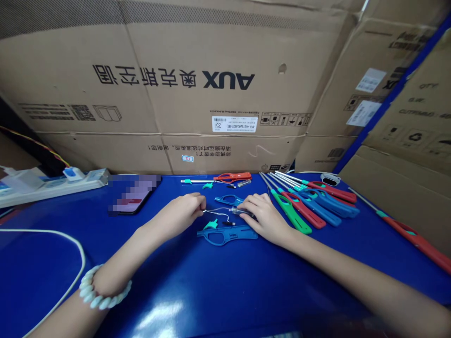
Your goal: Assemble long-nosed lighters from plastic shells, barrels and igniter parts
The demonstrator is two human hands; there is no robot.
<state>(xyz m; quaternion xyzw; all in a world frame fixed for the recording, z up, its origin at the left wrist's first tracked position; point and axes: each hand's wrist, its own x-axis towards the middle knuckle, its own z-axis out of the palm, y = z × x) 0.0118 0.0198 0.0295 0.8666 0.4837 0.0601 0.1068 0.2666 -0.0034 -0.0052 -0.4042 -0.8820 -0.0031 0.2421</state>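
Observation:
My left hand [192, 206] is closed round a lighter's metal tube [204, 211], with just its tip showing. Thin white wires [220, 214] run from that tip toward a small black part [229, 224] and my right hand [260, 213]. The fingers of my right hand grip a clear fuel tank [240, 211], partly hidden beneath them. Below lies one blue handle shell half [243, 233], hollow side up, with a green trigger [211, 225] just above its left end. Another blue shell half [229, 200] rests behind the wires, its right end under my right hand.
Finished-looking lighters [313, 199] in several colours are fanned out at right, with a red lighter [416, 239] farther over. Behind lie a red shell [234, 177], a metal tube [197, 181] and a green trigger [207, 186]. A phone [136, 195] and power strip [95, 180] sit left; cardboard [176, 108] walls the back.

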